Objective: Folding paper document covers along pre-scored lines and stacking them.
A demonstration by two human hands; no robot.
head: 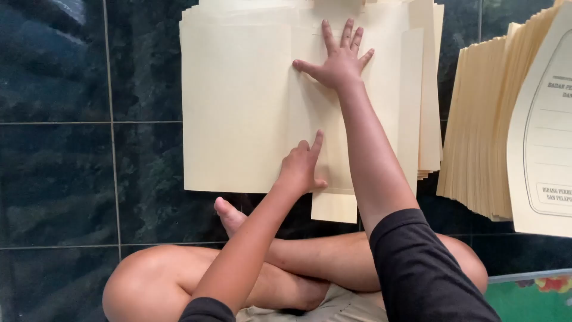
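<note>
Folder sheet (238, 107) on the floor (59, 149): both hands rest on it, right hand (339, 62) at its far part, left hand (301, 167) at its near edge; a folder stack (476, 131) lies to its right, crossed legs (179, 274) nearer.

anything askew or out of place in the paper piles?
Mostly tidy. The cream stack under both hands is fanned: sheet edges step out along its right side, and one strip pokes past the bottom edge. The right hand lies flat on it; the left hand presses near the lower edge. No tears or spills.
</note>
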